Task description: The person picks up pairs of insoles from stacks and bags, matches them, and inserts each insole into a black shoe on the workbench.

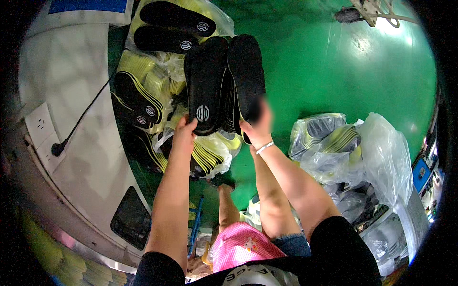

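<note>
Two bundles of black insoles are held up side by side before me. My left hand [183, 135] grips the heel end of the left insole bundle [206, 78], which has a round white print near the heel. Around the lower end of the right insole bundle [245, 66] my right hand [259, 129] is closed; a white band circles that wrist. The edges of several stacked insoles show between the bundles. Just beyond lie more black insoles [174, 18] on clear plastic. Stacks of insoles with yellow-green layers [137, 99] sit in open bags to the left and below my hands.
On the left stands a white table [71, 71] with a wall-type socket [44, 128] and a black plugged-in cord [86, 107]. Bagged insoles [325, 131] and a clear plastic bag [387, 157] are at the right on the green floor [315, 62]. A metal stand foot [369, 12] is far right.
</note>
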